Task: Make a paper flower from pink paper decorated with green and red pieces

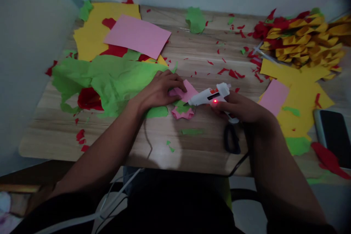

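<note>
A white hot glue gun [210, 95] with a red light lit on its side is gripped in my right hand [237, 106]. Its dark nozzle touches or hovers just over a small green paper piece [181, 108]; which of the two, I cannot tell. Below that green piece sits a ruffled pink paper piece [183, 114]. My left hand [166, 89] is curled with its fingers on a folded pink paper [189, 90] beside the nozzle, its fingertips partly hidden. Dark-handled scissors [231, 139] lie under my right wrist, their blades out of sight.
Crumpled green paper [109, 76] covers the left of the table, with a pink sheet [138, 36] and yellow paper [93, 29] behind. Ruffled yellow paper pieces [298, 45] pile up at the back right. A phone [333, 135] lies at the right edge; red scraps are scattered about.
</note>
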{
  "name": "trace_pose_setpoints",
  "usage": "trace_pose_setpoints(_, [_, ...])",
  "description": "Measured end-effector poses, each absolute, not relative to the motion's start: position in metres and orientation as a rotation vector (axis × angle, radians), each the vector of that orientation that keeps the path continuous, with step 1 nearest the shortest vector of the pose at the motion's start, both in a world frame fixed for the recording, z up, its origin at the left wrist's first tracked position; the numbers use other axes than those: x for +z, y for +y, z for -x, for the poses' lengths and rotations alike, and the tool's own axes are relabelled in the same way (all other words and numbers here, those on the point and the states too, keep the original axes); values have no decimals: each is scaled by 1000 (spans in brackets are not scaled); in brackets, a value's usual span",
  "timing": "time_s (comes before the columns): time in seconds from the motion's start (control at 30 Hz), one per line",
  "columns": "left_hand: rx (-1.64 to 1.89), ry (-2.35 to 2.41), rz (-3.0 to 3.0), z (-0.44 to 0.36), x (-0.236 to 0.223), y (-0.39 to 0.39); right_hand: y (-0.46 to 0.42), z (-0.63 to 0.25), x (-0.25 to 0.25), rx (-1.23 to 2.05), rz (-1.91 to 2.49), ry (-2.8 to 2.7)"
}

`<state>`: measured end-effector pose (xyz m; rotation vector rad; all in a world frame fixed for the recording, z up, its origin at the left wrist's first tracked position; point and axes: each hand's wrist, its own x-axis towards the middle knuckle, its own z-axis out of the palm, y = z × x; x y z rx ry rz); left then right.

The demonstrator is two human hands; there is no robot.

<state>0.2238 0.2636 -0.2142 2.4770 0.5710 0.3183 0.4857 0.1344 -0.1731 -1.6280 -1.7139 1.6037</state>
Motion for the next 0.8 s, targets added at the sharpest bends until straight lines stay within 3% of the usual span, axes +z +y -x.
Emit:
trace_pose_setpoints(0.57, [310,580,-2481,-225,-212,263,133,-484,-176,1511,1609,-1659])
trace_pose_setpoints(0.8, [396,598,-2439,-223,-212,262,130,-494,-180,1386,1532,-1314])
